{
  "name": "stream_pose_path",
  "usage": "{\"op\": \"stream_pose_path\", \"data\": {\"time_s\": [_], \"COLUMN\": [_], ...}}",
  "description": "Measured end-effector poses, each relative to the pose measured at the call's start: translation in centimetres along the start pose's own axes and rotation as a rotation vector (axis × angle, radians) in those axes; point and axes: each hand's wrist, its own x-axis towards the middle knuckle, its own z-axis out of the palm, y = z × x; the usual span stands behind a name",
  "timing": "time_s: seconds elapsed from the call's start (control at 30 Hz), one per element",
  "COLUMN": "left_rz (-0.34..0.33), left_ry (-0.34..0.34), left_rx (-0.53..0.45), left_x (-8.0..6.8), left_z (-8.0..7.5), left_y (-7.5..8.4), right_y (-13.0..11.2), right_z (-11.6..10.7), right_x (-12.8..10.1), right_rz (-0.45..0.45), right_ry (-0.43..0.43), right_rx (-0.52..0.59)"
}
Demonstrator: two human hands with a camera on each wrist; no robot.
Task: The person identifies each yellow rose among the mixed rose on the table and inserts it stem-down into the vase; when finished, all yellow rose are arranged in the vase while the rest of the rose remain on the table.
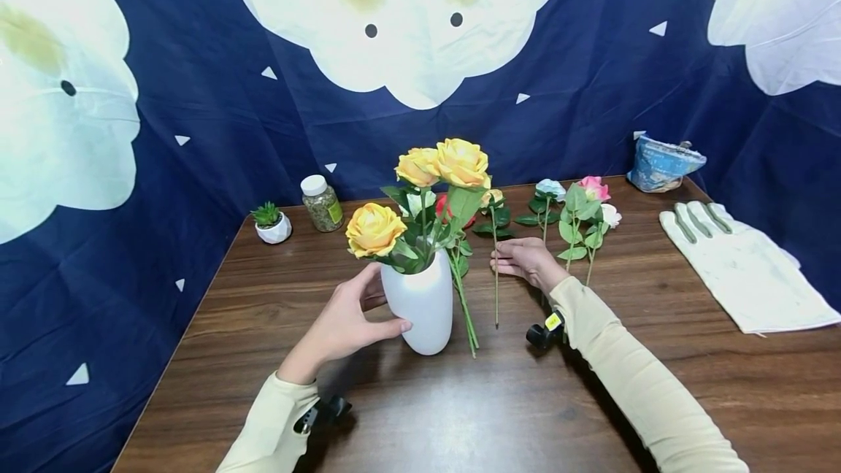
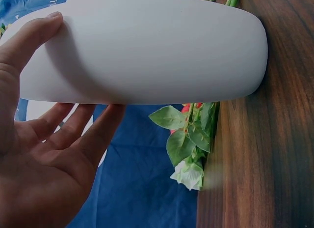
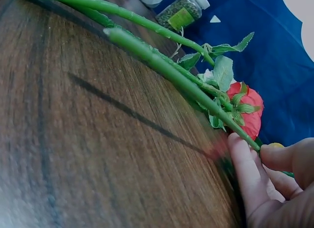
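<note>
Left hand (image 1: 348, 320) cups the white vase (image 1: 420, 301) from its own side, thumb lying along the front and the fingers wrapped behind the body, as the left wrist view shows with the palm (image 2: 39, 174) close against the smooth wall (image 2: 147, 46). That vase stands upright on the wooden surface (image 1: 460, 407), near the middle, and carries three yellow roses (image 1: 453, 163) with green leaves at its mouth.

Just to the right of the vase, the right hand (image 1: 525, 260) pinches a loose flower stem (image 1: 496, 276) between thumb and fingertips; the right wrist view shows the fingers (image 3: 245, 164) closed on the green stem (image 3: 162, 66), which runs out along the wood. The bloom on this stem sits behind the yellow roses and its colour is hard to tell from the head view. Another stem (image 1: 463, 305) lies beside it, nearer the vase, with a red bloom (image 3: 248, 107) at its end.

Further right, a light blue, a pink and a white flower (image 1: 578, 210) lie together on the surface. Beyond them rest white gloves (image 1: 742, 268) and a blue crumpled bag (image 1: 660, 163). At the far left edge stand a jar with a white lid (image 1: 320, 203) and a small potted succulent (image 1: 271, 222). A dark blue cloth with pale cloud shapes (image 1: 197, 93) hangs behind.
</note>
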Motion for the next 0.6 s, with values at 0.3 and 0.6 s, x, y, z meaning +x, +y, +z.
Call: {"op": "stream_pose_path", "data": {"time_s": [0.3, 0.6], "left_rz": [0.0, -0.01], "left_ry": [0.001, 0.002], "left_rx": [-0.003, 0.002], "left_x": [0.0, -0.03], "left_z": [0.09, 0.02], "left_y": [-0.05, 0.03], "right_y": [0.04, -0.05], "right_z": [-0.05, -0.3], "right_x": [-0.31, -0.78], "right_rz": [0.001, 0.03], "right_ry": [-0.038, -0.039], "right_rx": [0.034, 0.024]}}
